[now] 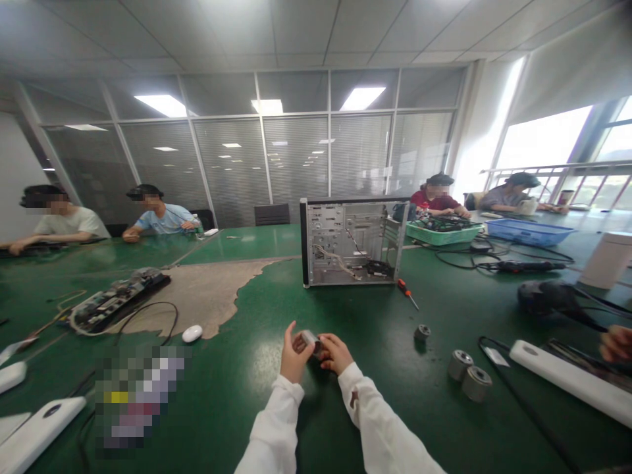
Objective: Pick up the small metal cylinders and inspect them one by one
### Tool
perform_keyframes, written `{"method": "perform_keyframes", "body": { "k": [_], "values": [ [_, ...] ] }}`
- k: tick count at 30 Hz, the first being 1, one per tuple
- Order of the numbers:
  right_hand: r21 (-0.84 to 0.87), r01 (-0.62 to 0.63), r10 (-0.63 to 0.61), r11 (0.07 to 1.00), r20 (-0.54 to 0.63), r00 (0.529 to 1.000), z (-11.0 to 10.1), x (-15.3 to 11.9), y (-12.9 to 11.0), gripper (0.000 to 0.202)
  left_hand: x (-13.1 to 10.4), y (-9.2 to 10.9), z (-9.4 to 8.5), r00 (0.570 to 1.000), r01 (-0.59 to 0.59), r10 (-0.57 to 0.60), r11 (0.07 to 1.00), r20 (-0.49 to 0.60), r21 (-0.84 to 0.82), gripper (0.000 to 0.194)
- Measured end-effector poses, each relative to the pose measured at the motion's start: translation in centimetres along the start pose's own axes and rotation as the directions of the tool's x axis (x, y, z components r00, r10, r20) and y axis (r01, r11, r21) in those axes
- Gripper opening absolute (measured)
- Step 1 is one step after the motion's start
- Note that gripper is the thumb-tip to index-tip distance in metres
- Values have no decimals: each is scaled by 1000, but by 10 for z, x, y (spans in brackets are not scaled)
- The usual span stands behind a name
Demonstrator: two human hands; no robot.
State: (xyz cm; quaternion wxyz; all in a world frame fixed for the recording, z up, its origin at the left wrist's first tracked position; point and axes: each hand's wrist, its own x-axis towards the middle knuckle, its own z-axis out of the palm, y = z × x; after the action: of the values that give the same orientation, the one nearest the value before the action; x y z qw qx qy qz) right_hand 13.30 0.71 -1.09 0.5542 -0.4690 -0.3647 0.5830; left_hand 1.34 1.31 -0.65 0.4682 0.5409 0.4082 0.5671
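Between both hands, above the green table [257, 401], is a small grey metal cylinder [310, 338]. My left hand [294, 355] closes around its left side, thumb and fingers pressed to it. From the right, my right hand [336, 353] grips the other end with its fingertips. Part of the cylinder is hidden by the fingers. Two similar metal cylinders [476, 383] stand side by side to the right, and a smaller metal piece [422, 332] lies nearer. Beyond my hands stands an open computer case [355, 243], with a red-handled screwdriver [407, 294] by its corner.
Left are a long circuit assembly [121, 299], a white computer mouse [192, 333] and white power strips. At right lie another white power strip [567, 375], cables, a green basket [444, 232] and a blue basket [530, 232]. Several people sit around, and another person's hand [617, 343] shows at right.
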Motion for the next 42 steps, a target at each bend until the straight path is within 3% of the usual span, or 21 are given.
{"method": "perform_keyframes", "body": {
  "k": [3, 6, 10, 16, 19, 23, 28, 33, 42],
  "values": [
    [-32, 63, -64, 997, -31, 997, -1, -2, -1, 32, -7, 8, 2, 977, -215, 208, 946, 52, 244, 75],
    [-162, 212, -220, 964, -34, 975, 0, -7, -3, 29, -12, 14, 4, 934, -357, 329, 835, 139, 419, 74],
    [-404, 410, -434, 817, 37, 900, 2, -17, -7, 27, -14, 15, 4, 903, -426, 379, 731, 203, 533, 73],
    [-486, 436, -470, 757, 58, 881, 3, -21, -9, 31, -10, 9, 3, 838, -544, 415, 607, 353, 579, 68],
    [-476, 429, -474, 768, 28, 880, 3, -18, -7, 30, -9, 6, 4, 807, -590, 426, 597, 408, 544, 67],
    [-446, 386, -446, 808, -35, 894, 3, -13, -2, 28, -9, 3, 6, 838, -542, 413, 706, 356, 457, 75],
    [-475, 367, -417, 799, 2, 909, 3, -10, 5, 27, -7, 3, 1, 906, -380, 247, 830, 343, 408, 83],
    [-530, 356, -425, 769, -9, 905, 3, -7, 9, 23, -4, 5, -4, 942, -245, 114, 876, 314, 415, 83],
    [-512, 439, -482, 738, 55, 875, 4, -9, 12, 22, 1, 7, -18, 954, -167, 55, 914, 295, 369, 80]
  ]
}}
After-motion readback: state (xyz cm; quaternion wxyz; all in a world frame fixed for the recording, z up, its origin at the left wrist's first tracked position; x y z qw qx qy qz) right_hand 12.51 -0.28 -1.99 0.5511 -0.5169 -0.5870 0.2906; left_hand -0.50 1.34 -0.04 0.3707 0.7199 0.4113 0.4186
